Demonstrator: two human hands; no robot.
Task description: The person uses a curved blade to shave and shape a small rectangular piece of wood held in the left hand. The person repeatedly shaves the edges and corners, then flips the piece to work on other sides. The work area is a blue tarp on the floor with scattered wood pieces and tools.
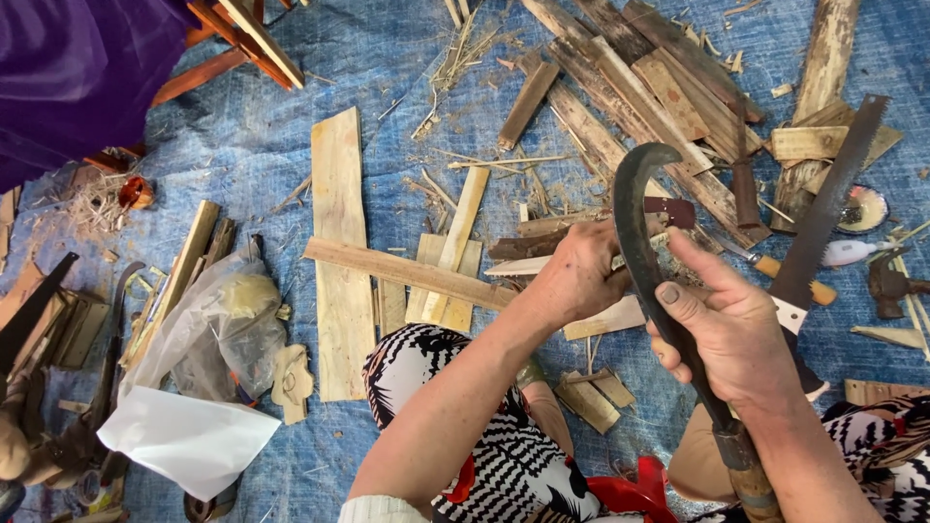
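My right hand (736, 334) grips a dark curved billhook (639, 223) along its blade, thumb pressed on the flat; the wooden handle runs down toward the bottom edge. My left hand (579, 271) is closed on a small piece of wood (528, 265) held against the blade's inner edge. Both hands hover above my knees, which are covered by black-and-white patterned cloth (504, 455).
A blue tarp (252, 136) is strewn with planks (339, 242), slats and shavings. A hand saw (823, 213) lies at the right beside a hammer (886, 284). A clear plastic bag (208, 329) and white sheet sit left. Purple cloth (77, 68) fills the top left.
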